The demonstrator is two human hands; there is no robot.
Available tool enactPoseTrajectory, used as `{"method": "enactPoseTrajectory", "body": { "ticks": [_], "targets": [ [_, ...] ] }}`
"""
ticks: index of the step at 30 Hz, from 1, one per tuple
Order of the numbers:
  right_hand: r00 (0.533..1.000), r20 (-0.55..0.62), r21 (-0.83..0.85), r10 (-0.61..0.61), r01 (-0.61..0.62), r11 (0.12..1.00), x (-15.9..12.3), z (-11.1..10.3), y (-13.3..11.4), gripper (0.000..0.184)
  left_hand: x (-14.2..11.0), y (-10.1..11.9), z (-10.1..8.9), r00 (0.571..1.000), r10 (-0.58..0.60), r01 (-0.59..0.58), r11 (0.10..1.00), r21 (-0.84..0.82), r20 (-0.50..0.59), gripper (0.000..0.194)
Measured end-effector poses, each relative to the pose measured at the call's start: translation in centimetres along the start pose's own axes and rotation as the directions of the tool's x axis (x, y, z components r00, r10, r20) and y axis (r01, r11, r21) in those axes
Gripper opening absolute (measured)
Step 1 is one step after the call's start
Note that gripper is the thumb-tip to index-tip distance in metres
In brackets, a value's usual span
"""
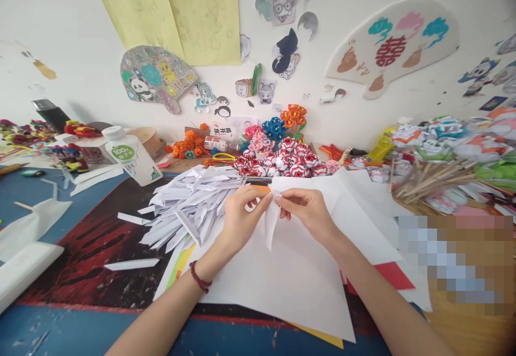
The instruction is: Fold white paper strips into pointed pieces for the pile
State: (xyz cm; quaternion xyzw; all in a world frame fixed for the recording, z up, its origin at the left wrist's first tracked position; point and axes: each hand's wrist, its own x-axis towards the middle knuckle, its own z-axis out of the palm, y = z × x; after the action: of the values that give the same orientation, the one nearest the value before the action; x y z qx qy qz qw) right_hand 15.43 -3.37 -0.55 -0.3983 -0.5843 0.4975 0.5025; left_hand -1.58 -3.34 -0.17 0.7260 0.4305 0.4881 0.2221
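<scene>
Both my hands pinch one narrow white paper strip [271, 229] by its upper end, and the rest of it hangs down between them. My left hand [245, 211], with a dark red cord bracelet on its wrist, grips it with thumb and forefinger. From the other side my right hand [304, 211] pinches the same end, its fingers curled. Below them lie large white paper sheets [278, 286], with yellow and red sheets showing at the edges. Left of my left hand is a heap of folded white paper strips [189, 200]; single strips lie beside it.
Behind the hands stand red-and-white paper flowers [290, 159] and blue and orange ones. A white bottle [131, 157] stands at the back left, a white block [28, 272] at the left. Wooden sticks [431, 181] with paper flowers lie at the right. A dark mat [86, 243] covers the blue table.
</scene>
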Motion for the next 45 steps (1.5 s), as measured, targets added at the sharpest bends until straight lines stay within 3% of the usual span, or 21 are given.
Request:
{"method": "enactPoseTrajectory", "body": {
  "ticks": [6, 10, 15, 22, 31, 38, 42, 45],
  "targets": [
    [1.0, 0.014, 0.002, -0.007, 0.007, 1.0, -0.1, 0.0, -0.1, 0.023, 0.0, -0.6, 0.2, 0.984, -0.167, 0.176, 0.961, -0.215, 0.059, 0.025],
    [1.0, 0.028, -0.001, -0.014, 0.014, 1.0, 0.0, -0.1, 0.0, 0.022, 0.0, -0.8, 0.3, 0.973, -0.22, 0.232, 0.918, -0.322, 0.075, 0.025],
    [0.999, 0.04, 0.01, -0.017, 0.017, 1.0, 0.1, -0.1, 0.1, 0.021, -0.1, -0.6, 0.3, 0.969, -0.234, 0.247, 0.878, -0.41, 0.081, 0.022],
    [0.998, 0.05, 0.009, -0.026, 0.026, 1.0, 0.0, -0.1, 0.0, 0.019, -0.1, -0.2, 0.1, 0.98, -0.182, 0.2, 0.912, -0.358, 0.084, 0.021],
    [0.996, 0.092, 0.001, 0.004, -0.004, 1.0, 0.1, -0.3, 0.0, 0.02, 0.2, -0.2, 0.2, 0.951, -0.256, 0.309, 0.806, -0.505, 0.172, 0.019],
    [0.975, 0.218, -0.064, 0.049, -0.036, 0.997, 0.5, -0.7, 0.9, 0.021, 0.2, -0.9, 0.4, 0.939, -0.255, 0.327, 0.868, -0.374, 0.23, 0.022],
    [0.983, 0.183, -0.077, -0.007, 0.022, 0.997, 0.8, -0.5, 1.2, 0.02, 0.4, -1.1, 0.6, 0.949, -0.228, 0.275, 0.937, -0.217, 0.219, 0.024],
    [0.986, 0.166, -0.07, -0.018, 0.03, 0.997, 0.8, -0.3, 1.5, 0.02, 0.5, -1.1, 0.7, 0.955, -0.173, 0.221, 0.957, -0.187, 0.241, 0.022]
  ]
}}
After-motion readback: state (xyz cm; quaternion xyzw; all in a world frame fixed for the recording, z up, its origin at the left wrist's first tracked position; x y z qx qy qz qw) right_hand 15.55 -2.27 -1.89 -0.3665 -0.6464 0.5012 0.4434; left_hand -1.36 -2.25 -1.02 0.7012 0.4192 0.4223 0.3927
